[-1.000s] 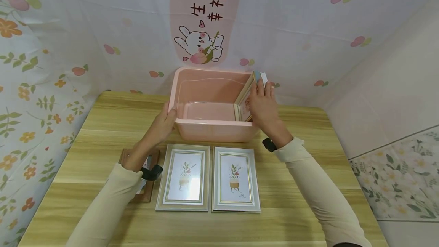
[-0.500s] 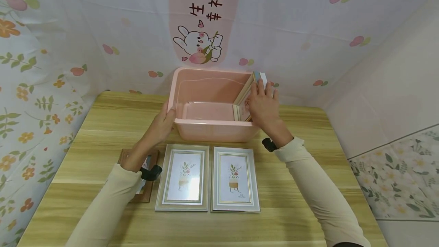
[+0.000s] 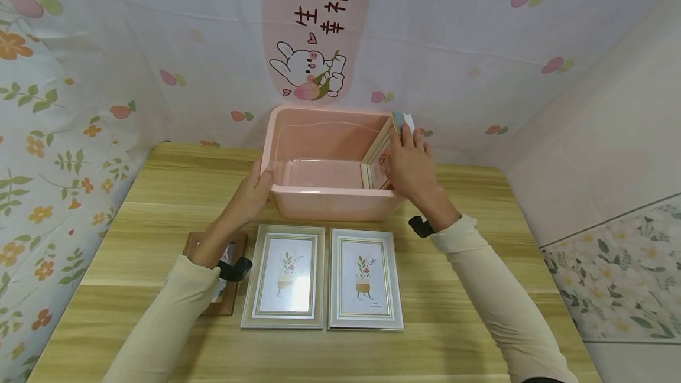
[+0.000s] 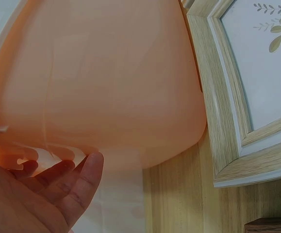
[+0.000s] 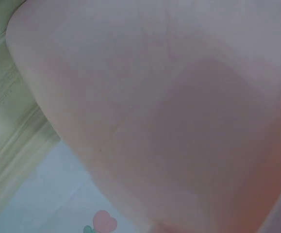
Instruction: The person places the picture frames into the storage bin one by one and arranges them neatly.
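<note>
As my left hand pinches the pink tub, my right hand, finger grip unclear, should steady the picture frame inside.

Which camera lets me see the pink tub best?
The head view: it shows the pink tub with its rim, inside and front, though the right hand hides part of one end. The left wrist view shows only a wall close up, with the left hand at its edge. The right wrist view shows just pale, blurry wall.
</note>
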A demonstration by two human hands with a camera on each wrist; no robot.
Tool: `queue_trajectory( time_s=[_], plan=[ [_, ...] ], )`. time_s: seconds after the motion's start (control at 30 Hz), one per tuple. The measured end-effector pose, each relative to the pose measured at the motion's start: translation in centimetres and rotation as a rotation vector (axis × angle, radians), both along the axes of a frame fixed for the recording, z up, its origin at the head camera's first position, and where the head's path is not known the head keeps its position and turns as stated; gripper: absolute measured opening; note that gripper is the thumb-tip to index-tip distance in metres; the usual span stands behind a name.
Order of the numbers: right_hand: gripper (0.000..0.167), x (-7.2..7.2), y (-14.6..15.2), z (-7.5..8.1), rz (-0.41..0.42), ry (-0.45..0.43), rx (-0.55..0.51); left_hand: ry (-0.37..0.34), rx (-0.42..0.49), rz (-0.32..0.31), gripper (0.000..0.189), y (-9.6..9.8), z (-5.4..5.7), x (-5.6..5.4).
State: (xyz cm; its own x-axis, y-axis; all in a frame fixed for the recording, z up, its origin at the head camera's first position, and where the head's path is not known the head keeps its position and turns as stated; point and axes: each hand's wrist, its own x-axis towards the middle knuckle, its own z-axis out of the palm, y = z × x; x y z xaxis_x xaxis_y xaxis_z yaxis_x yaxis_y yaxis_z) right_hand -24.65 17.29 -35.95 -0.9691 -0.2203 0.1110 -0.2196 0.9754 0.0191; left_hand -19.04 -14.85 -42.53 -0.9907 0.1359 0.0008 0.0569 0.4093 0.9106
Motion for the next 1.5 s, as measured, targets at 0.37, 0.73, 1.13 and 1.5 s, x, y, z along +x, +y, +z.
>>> queue_trajectory(
  time_s=[0.37, 0.73, 1.13, 1.5],
  plan=[
    [0.059, 0.9, 1.3, 0.2, 0.062, 0.089, -0.174, -0.001, 0.013, -0.011, 0.057, 0.0, -0.1, 0.0],
    [0.055, 1.6, 4.4, 0.1, 0.175, 0.150, -0.350, -0.002, 0.005, -0.010, 0.057, 0.0, -0.1, 0.0],
    [0.054, 3.2, 8.2, -0.9, 0.187, 0.121, -0.479, -0.010, 0.009, -0.013, 0.057, 0.0, 0.1, 0.1],
    [0.050, 4.9, 9.9, -3.2, 0.202, 0.116, -0.549, -0.003, 0.014, -0.015, 0.057, 0.0, 0.1, 0.1]
  ],
)
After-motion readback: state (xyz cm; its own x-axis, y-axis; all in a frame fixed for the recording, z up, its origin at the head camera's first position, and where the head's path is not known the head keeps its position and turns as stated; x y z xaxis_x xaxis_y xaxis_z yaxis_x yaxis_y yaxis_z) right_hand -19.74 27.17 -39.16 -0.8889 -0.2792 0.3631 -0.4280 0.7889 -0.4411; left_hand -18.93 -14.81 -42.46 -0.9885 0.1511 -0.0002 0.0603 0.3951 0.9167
